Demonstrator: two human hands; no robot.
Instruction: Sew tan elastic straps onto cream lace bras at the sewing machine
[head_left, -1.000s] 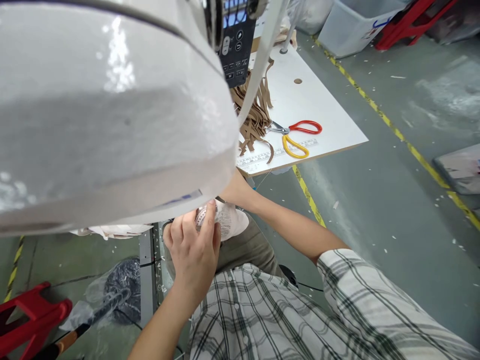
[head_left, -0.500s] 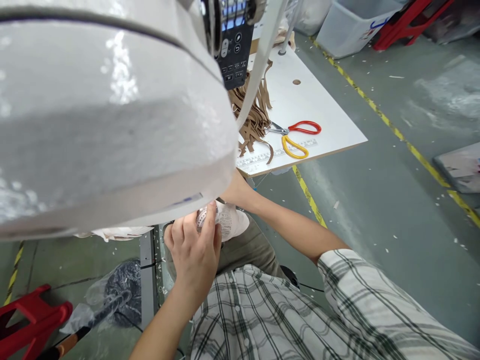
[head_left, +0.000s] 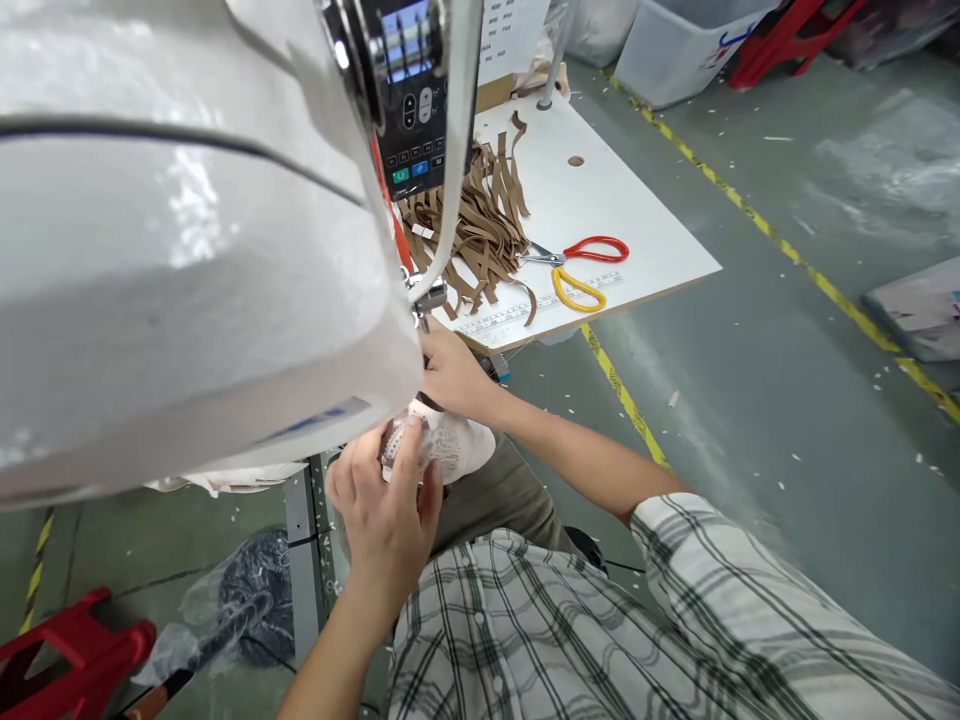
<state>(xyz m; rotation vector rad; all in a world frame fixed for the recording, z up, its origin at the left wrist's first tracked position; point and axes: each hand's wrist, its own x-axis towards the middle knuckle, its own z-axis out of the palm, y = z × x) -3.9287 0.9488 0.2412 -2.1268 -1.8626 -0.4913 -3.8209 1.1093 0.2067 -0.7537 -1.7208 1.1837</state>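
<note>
A white shoe upper (head_left: pixel 457 450) with perforations and a patterned patch lies under the sewing machine's head, above my lap. My left hand (head_left: pixel 386 490) grips its near left side, with fingers bent over the perforated part and the thumb against it. My right hand (head_left: pixel 457 375) is curled at its far edge, beside a dark opening; the machine partly hides those fingertips. The large white sewing machine (head_left: pixel 202 300) fills the upper left and covers the stitching area.
On the white tabletop (head_left: pixel 622 200) lie a pile of brown strips (head_left: pixel 480 220), scissors (head_left: pixel 559 258) with red and yellow handles, and a printed ruler. A control panel (head_left: pixel 416 100) stands behind the machine. Red stools and a plastic bin (head_left: pixel 660 60) are on the floor.
The view has shifted, so the machine head sits further left and more of the control panel, brown strips and right hand shows. Both hands stay at the shoe upper.
</note>
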